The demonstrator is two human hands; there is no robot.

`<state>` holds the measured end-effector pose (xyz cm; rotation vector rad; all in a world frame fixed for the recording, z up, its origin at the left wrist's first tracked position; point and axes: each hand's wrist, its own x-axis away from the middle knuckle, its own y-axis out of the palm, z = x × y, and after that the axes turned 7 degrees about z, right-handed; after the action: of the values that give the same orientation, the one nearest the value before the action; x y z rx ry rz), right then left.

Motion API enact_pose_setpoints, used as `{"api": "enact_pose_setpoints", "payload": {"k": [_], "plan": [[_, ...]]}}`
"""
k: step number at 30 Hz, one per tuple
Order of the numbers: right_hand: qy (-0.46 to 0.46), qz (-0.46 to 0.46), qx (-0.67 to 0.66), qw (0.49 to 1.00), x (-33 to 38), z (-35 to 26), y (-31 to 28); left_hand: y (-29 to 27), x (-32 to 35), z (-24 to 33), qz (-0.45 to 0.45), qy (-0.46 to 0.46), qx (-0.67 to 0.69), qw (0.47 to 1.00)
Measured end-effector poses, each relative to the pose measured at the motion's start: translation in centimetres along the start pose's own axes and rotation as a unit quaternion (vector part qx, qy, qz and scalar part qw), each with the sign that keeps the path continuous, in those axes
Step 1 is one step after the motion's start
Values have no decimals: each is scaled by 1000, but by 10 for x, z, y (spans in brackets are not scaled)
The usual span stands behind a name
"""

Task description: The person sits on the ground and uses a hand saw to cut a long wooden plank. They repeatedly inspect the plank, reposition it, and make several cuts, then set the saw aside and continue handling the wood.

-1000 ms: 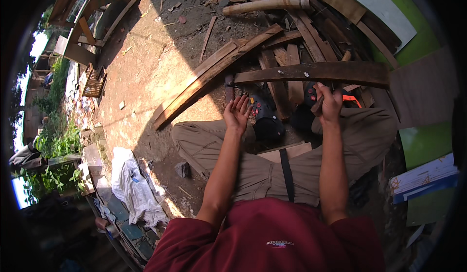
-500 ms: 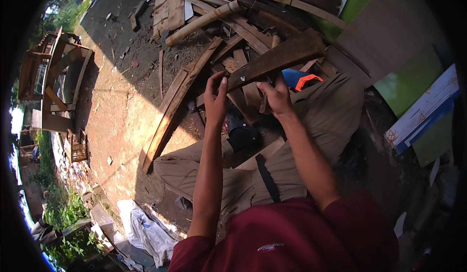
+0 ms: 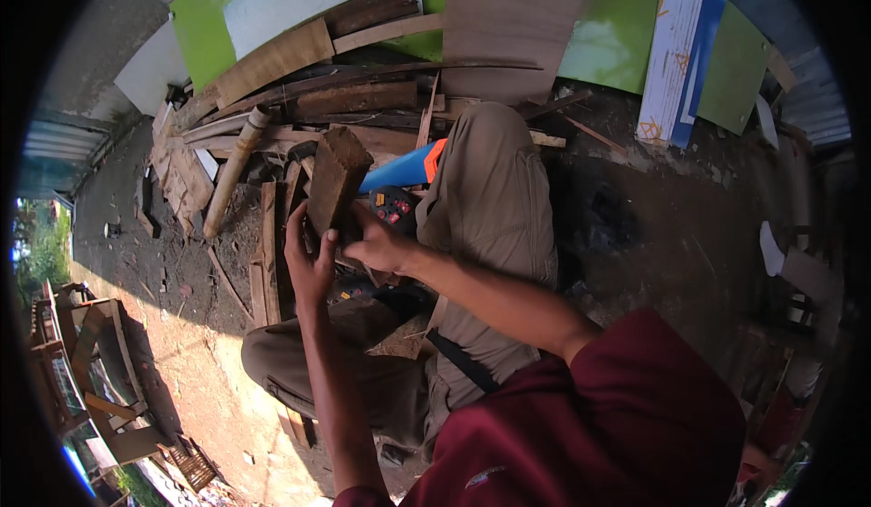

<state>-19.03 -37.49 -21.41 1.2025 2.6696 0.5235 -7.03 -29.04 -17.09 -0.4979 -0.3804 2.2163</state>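
From where I'm standing, the person is sitting with the beam point(image 3: 334, 180) raised in front of the lap, left of the bent right knee point(image 3: 494, 149). In view it is lying just left of a blue tool point(image 3: 395, 172) with an orange end, and the planks point(image 3: 358, 99) are spreading beyond it. The left hand point(image 3: 313, 260) is clasping the beam's lower part, thumb on the near face and fingers along the left side. The right hand point(image 3: 379, 246) is meeting it low on the right; its fingertips are hiding, so I can't tell whether they are closing on the wood or on something else.

The beam is looking thick, dark and rough, so I'm judging it stiff and fairly heavy, hardly slippery or fragile, though splinters may be waiting along the edges. With both hands sitting low, the upper part is probably wanting to tip. I'd be taking hold across the two side faces, hands spread well apart around the balance point, palms flat and not sliding along the grain.
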Motion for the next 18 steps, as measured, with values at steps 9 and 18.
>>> {"api": "enact_pose_setpoints", "payload": {"k": [9,18], "plan": [[203,152,-110,961,55,-113,-89,25,-61,-19,46,48,1,998],[32,200,-103,974,132,-151,-93,14,-32,-23,63,176,-59,981]]}}
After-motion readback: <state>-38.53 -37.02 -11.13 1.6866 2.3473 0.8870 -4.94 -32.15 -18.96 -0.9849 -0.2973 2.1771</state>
